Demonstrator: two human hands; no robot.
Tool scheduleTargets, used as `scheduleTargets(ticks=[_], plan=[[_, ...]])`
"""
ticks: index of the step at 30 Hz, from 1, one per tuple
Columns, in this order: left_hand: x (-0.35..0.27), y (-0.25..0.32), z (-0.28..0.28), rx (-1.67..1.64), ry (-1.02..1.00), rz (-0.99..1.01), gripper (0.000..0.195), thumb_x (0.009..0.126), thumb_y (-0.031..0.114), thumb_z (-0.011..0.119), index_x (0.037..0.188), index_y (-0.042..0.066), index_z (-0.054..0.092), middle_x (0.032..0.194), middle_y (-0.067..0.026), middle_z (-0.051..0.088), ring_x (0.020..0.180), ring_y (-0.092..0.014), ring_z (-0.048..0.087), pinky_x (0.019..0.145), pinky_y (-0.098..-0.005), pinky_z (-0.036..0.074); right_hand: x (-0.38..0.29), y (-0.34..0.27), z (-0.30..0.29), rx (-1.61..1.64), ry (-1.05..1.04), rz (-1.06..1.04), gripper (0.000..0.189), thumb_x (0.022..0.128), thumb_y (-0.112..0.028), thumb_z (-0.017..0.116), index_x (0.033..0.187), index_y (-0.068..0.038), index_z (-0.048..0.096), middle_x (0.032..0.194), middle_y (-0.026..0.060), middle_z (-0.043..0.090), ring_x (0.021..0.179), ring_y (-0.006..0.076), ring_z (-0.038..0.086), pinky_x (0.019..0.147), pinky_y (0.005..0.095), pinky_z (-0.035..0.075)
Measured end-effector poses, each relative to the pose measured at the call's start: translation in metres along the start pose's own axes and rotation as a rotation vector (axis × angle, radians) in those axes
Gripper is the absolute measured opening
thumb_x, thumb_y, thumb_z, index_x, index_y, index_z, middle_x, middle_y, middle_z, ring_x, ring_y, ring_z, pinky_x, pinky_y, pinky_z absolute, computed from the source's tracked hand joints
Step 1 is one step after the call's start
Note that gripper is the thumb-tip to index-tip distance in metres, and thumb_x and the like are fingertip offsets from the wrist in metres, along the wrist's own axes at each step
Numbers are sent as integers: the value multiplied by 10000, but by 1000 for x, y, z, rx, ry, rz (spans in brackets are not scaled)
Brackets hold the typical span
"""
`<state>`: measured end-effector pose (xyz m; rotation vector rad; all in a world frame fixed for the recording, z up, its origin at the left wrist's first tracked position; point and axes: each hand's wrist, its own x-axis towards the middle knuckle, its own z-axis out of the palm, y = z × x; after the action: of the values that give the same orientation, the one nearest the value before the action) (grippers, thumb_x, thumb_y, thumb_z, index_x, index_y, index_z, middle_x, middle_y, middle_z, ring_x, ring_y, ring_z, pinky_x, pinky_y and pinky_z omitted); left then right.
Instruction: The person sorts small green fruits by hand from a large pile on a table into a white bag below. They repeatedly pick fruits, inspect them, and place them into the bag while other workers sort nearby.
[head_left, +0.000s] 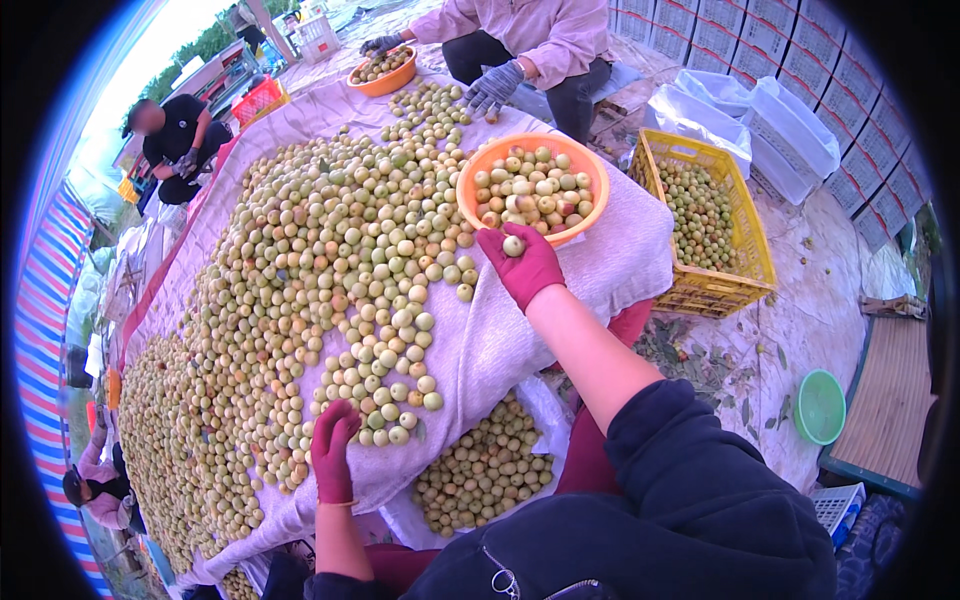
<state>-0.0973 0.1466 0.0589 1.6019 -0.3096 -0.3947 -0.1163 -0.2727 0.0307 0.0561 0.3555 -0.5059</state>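
Observation:
My right hand (525, 266), in a red glove, is at the near rim of an orange plastic basket (469, 196). A pale green jujube (514, 246) rests in its fingers. Inside the basket lie several jujubes (532, 184), some with brown patches. My left hand (334, 454), gloved alike, is at the near edge of the large heap of jujubes (322, 247). Its fingers are bent, and whether they hold anything is hidden. The heap spreads over a pale cloth (480, 330) on a raised surface.
Below the cloth's edge stands a lined container of jujubes (484, 472). A yellow crate (724, 281) is to the right, with a green bowl (821, 407) farther off. Across the heap, a person in grey gloves (495, 86) sits beside another orange basket (390, 82). Stacked crates (750, 45) line the back.

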Motion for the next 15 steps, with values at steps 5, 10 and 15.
scheduleTargets(ticks=[5, 10, 15], plan=[[-22, -12, -41, -136, 232, -110, 355, 986, 133, 532, 1302, -29, 535, 1210, -154, 618, 1059, -245, 648, 942, -383, 546, -6, -47, 36, -619, -203, -634, 446, 966, -305, 518, 1249, 36, 476, 1250, 236, 510, 1164, 362, 533, 1056, 465, 459], [-12, -38, -72, 127, 224, 3, 395, 972, 152, 575, 1325, -19, 528, 1241, -129, 617, 1143, -222, 603, 1003, -366, 489, -23, -112, 42, -14, -135, -484, 677, 1009, -370, 441, 1497, 32, 201, 1453, 267, 404, 1343, 406, 428, 1134, 505, 381], [4, -53, -114, 828, 235, 193, 509, 905, 159, 666, 1373, 32, 509, 1364, -142, 555, 1298, -277, 501, 1087, -394, 397, -46, -37, 24, -859, -211, -142, 429, 985, -212, 510, 1371, -25, 499, 1360, 187, 542, 1233, 312, 558, 1042, 408, 475]])
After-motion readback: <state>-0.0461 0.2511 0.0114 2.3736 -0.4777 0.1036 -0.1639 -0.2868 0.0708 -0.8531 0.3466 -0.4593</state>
